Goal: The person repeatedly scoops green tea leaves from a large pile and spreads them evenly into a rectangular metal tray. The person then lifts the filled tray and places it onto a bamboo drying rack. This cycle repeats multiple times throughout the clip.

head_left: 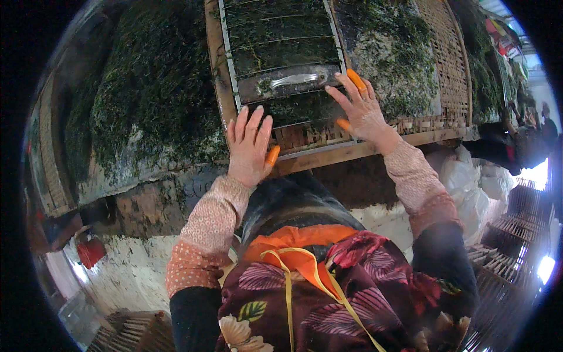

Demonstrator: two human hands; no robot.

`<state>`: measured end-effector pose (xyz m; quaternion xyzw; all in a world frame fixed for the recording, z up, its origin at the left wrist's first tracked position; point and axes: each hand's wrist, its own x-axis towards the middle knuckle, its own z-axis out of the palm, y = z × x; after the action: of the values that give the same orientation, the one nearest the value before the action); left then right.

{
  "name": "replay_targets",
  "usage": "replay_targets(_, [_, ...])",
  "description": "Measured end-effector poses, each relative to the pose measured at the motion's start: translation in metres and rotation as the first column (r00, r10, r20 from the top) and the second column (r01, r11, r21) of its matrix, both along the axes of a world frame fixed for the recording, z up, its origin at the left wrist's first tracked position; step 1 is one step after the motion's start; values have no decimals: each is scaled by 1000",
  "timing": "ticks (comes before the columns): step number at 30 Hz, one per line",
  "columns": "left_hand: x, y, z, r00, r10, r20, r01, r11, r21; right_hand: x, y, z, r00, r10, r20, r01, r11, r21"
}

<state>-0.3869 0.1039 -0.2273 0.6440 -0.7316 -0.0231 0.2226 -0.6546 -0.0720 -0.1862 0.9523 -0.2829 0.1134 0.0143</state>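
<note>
A rack with wooden sides and metal rails lies before me, crossed by thin wires over dark green, stringy plant matter. Across its lower part sits a dark flat plate with a shiny metal handle. My left hand, fingers extended, is at the rack's lower left corner, beside the rail. Near the plate's right end, my right hand spreads over the right rail; whether its fingertips touch the plate is unclear. Orange finger covers show on my left thumb, right thumb and another right finger.
Heaps of green plant matter flank the rack, another to the right beside a woven bamboo mat. A wooden ledge runs along the front. White plastic bags and slatted racks stand right. Someone's dark figure shows far right.
</note>
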Motion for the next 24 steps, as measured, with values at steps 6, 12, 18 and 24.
replay_targets(6, [-61, 14, 25, 899, -367, -237, 354, 930, -97, 57, -8, -44, 961, 237, 140, -224, 969, -101])
replay_targets(12, [-66, -81, 5, 969, -187, -164, 181, 982, -51, 62, -17, 35, 965, 234, 114, -206, 955, -212])
replay_targets(18, [-44, -91, 16, 826, -154, -542, 109, 987, -114, 34, 18, 46, 979, 147, 142, -153, 988, 29])
replay_targets(24, [23, 0, -13, 958, 161, -236, -203, 964, -169, 74, 21, -14, 994, 31, 100, -48, 985, 164])
